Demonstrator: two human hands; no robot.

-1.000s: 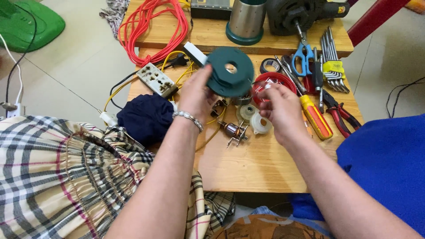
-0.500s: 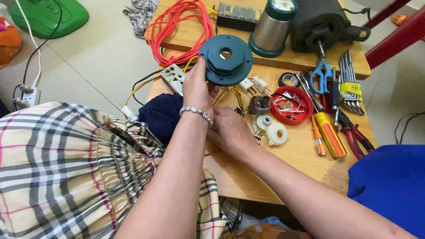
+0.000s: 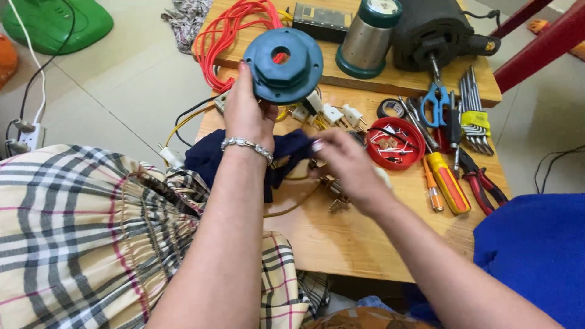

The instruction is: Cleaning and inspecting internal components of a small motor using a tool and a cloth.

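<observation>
A makeshift home repair workshop: a low wooden counter [image 3: 365, 237] on a pale tiled floor [image 3: 116, 85] is crowded with hand tools. At right lie a yellow-and-orange screwdriver [image 3: 448, 181], red-handled pliers [image 3: 484, 183], blue-handled scissors [image 3: 436, 97] and a set of hex keys [image 3: 474, 109]. A coil of orange cable [image 3: 234, 30] fills the upper left of the counter, beside a black electric motor [image 3: 436, 33] at top. White plugs [image 3: 335, 114] and a red tray of small parts [image 3: 396, 143] sit mid-frame.
</observation>
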